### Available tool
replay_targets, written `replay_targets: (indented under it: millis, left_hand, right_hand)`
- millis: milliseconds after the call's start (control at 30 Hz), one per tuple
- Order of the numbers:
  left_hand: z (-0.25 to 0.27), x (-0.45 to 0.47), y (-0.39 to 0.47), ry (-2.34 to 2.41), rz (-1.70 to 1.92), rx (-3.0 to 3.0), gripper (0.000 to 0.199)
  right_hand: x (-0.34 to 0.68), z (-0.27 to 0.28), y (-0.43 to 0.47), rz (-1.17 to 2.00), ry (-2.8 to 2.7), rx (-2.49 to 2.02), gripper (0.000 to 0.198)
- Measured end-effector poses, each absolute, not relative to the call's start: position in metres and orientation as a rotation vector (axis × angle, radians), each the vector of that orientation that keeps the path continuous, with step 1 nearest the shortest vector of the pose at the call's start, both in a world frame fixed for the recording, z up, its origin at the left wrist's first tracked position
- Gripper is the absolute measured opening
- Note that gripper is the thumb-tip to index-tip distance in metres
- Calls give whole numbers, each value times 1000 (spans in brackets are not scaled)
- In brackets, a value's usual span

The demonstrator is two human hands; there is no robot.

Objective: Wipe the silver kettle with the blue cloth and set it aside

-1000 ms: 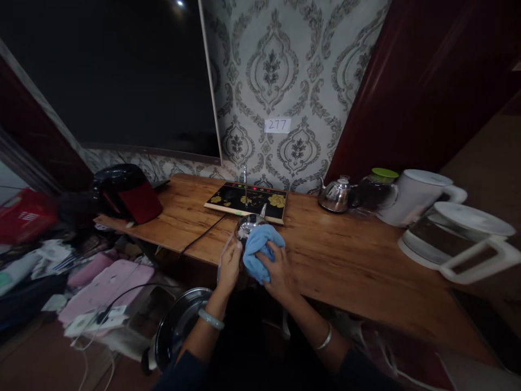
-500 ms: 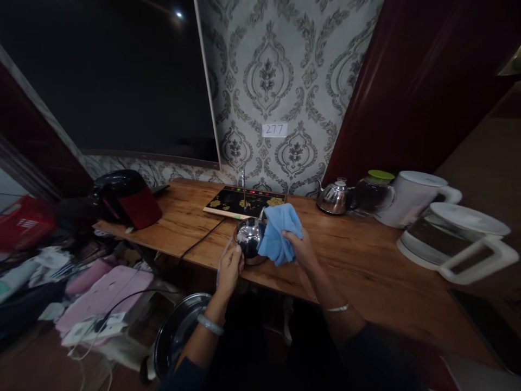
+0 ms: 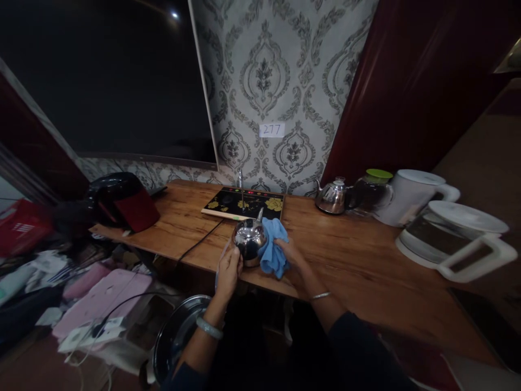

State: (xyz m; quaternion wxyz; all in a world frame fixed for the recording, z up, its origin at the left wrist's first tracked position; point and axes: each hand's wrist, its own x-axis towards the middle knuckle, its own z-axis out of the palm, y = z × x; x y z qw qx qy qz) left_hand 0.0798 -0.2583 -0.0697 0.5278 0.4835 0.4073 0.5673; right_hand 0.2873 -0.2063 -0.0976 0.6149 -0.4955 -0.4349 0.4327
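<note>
Head view: see grey patterned wallpaper (image 3: 264, 35) at the back, bearing a white card (image 3: 272, 130) marked 277. To the left, a large dark screen (image 3: 101, 81) with a bright reflection near the top. Below both, a brown wooden table (image 3: 342, 255) running across the scene.

At the table's front edge, near centre, find a shiny metal kettle (image 3: 249, 239), spout pointing up and toward the back. Cannot tell from this angle base resting on wood from base held just above it.

Grasping the kettle at its near left side with left hand (image 3: 229, 271), thumb against the metal; cannot tell handle grip from body grip. Pale bangle (image 3: 209, 328) on that wrist. Clutching a bunched blue cloth (image 3: 273, 254) in right hand (image 3: 290, 252), cloth against the kettle's right side, fingers partly hidden in folds. Thin silver bangle (image 3: 321, 295) on that wrist.

Just behind the kettle, note a black panel (image 3: 223, 201) with gold flowers and small lights, slender metal tap (image 3: 241, 191) upright at it. On the table's right side, a second metal kettle (image 3: 331, 199), green-lidded jug (image 3: 368, 195), white pitcher (image 3: 407, 198) and clear jug (image 3: 437, 233). At far left, a black-and-red appliance (image 3: 138, 209). Below the table edge, left, a dark shiny basin (image 3: 175, 331) beside a pink-topped stool (image 3: 108, 296).
</note>
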Motion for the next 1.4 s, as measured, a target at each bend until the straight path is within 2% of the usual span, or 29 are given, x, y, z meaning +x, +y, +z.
replay_targets:
  millis: [233,433,500,633,833,1033,1200,1400]
  left_hand:
    - [-66,79,-260,998,1333,1211,56]
    - [-67,81,-261,992,1332,1202,56]
    - [-67,81,-261,994,1337,1191,56]
    - [-64,82,-261,1007,1349,1228,57]
    - [-64,81,-261,1000,1336,1220,60]
    - [-69,87,-263,1013,1425,1162,54]
    - [-74,105,-271,1080,1497,1239,54]
    - [-80,116,-286,1064,1487,1302,47]
  right_hand:
    - [270,-113,-239,785,-1020,-1252,28]
    - [269,-81,-269,665,-1143,-1261,30]
    - [266,-64,-270,500,-1267,-1199,34]
    - [248,-48,-262,161,-1558,-1230,57]
    - [237,-68,-274,-31,-1746,-1357,54]
    - [258,-86,-305,147,-1823,-1262,54]
    - [267,-88,-326,415,-1590,-1140,52]
    - [266,-51,-360,740,-1351,-1148,21]
